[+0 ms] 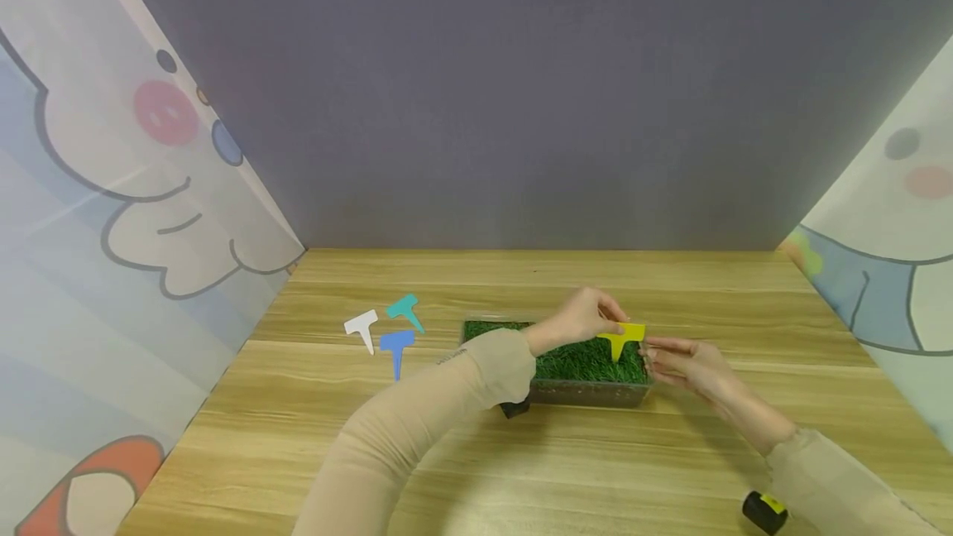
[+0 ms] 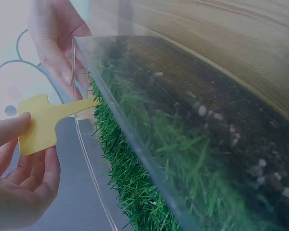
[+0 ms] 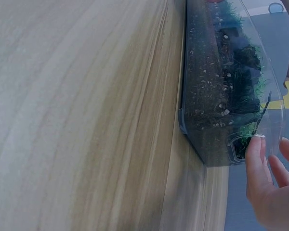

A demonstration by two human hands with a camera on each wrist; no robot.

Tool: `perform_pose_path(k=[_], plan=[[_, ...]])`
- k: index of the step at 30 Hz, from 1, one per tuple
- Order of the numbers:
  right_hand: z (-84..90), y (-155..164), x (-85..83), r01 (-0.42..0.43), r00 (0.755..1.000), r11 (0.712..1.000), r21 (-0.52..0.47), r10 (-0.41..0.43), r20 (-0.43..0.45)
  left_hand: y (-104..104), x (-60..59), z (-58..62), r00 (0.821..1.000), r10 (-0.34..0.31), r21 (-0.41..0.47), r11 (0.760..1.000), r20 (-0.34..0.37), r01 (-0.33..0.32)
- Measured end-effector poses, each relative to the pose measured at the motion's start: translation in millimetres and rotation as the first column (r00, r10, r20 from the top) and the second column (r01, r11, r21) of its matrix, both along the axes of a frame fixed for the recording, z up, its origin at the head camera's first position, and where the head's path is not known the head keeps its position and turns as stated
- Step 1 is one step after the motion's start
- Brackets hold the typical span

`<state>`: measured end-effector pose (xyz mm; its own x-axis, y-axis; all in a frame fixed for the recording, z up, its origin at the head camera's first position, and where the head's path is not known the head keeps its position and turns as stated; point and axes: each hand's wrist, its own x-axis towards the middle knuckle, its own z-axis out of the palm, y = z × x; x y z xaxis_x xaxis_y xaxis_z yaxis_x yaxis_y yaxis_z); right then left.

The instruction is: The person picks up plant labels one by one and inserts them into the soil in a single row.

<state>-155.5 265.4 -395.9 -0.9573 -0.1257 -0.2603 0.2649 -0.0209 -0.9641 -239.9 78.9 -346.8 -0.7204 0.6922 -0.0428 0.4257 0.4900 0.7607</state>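
Observation:
My left hand [image 1: 584, 317] pinches the wide head of a yellow T-shaped plant label [image 1: 624, 332] between thumb and fingers. The label's narrow stem points down into the green grass [image 1: 581, 362] near the right end of a clear planter box [image 1: 596, 392]. In the left wrist view the stem's tip [image 2: 94, 102] meets the grass, its end hidden among the blades. My right hand [image 1: 696, 366] is at the box's right end wall, its fingers fairly straight. In the right wrist view a fingertip [image 3: 256, 142] lies against the cutout in that wall.
To the left of the box lie a white plant label [image 1: 363, 329], a teal label [image 1: 406, 310] and a blue label [image 1: 398, 351] on the wooden table [image 1: 298, 428]. Dark soil with pale pebbles [image 2: 231, 130] shows through the box's side. A grey wall [image 1: 521, 106] rises behind.

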Motion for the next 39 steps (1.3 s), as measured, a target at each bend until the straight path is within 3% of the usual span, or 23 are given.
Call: perform_pose_path(k=[12,39], plan=[[-1.8,1.1,-0.5,0.018,1.000,1.000,-0.004,-0.018,0.009,1.3,3.6,-7.7,1.000,0.005,-0.045,0.999,-0.023,-0.006],[-0.8,-1.1,-0.5,0.025,1.000,1.000,-0.004,-0.025,0.013,4.6,9.2,-7.1,0.996,0.042,-0.093,0.994,-0.081,-0.049]])
